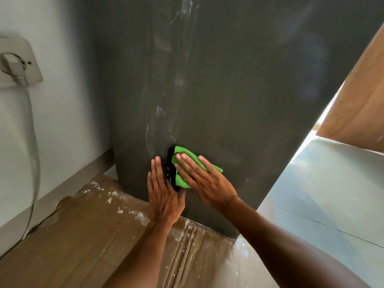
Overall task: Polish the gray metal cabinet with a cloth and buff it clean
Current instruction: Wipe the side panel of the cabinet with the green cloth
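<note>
Currently, in the head view, the right hand (204,179) presses a folded green microfibre cloth (184,151) against the lower gray metal cabinet panel (239,90), its fingers straight and its grip unclosed. The left hand (164,190) lies flat on the panel at 9 o'clock of the cloth, holding nothing. Pale smear streaks (158,113) run on a 12-to-6 axis from 11 o'clock of the cloth, so the next stroke likely goes upward.

Daylight from the right glares on the floor (315,179); edges bend.
</note>
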The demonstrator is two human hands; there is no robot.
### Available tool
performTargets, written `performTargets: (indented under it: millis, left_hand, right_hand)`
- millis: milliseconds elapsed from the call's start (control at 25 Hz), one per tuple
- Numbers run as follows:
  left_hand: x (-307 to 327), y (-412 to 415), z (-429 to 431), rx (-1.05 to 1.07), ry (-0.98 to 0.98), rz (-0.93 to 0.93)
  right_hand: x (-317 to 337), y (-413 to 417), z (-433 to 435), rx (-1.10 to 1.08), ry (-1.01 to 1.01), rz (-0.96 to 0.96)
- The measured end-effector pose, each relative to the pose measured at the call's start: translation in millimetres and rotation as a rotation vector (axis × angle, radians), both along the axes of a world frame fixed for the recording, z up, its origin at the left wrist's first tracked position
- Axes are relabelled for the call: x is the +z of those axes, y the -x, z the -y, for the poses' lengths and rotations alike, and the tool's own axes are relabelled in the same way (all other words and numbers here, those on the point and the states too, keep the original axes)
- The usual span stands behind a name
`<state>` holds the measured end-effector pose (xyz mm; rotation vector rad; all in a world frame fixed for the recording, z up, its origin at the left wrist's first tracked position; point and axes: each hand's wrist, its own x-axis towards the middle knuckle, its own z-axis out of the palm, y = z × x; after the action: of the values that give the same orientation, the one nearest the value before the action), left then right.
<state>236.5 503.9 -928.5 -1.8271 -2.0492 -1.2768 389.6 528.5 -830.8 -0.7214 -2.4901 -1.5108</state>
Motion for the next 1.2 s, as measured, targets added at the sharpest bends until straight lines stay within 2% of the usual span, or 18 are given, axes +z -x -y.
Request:
performTargets:
  millis: [120, 400, 600, 840, 1200]
  left_hand:
    - [-8.4, -1.6, 4.4, -0.020, -0.059, 0.046]
    - [-37.2, 1.1, 11.5, -0.019, 0.001, 0.059]
    - [-68.4, 13.7, 8.2, 0.019, 0.171, 0.001]
    - [-82.4, 21.5, 14.8, -0.025, 0.215, -0.006]
    - [-100.7, 23.4, 22.5, -0.011, 0.467, -0.038]
  right_hand:
    - [-16.8, 3.9, -0.5, -0.003, 0.016, 0.019]
    - [-52.7, 3.2, -0.7, 0.012, 0.056, 0.039]
    - [-86.2, 4.5, -2.0, -0.010, 0.058, 0.092]
    - [-123.8, 2.7, 0.5, -0.011, 0.092, 0.141]
    - [-151.8, 9.5, 5.1, -0.067, 0.239, 0.301]
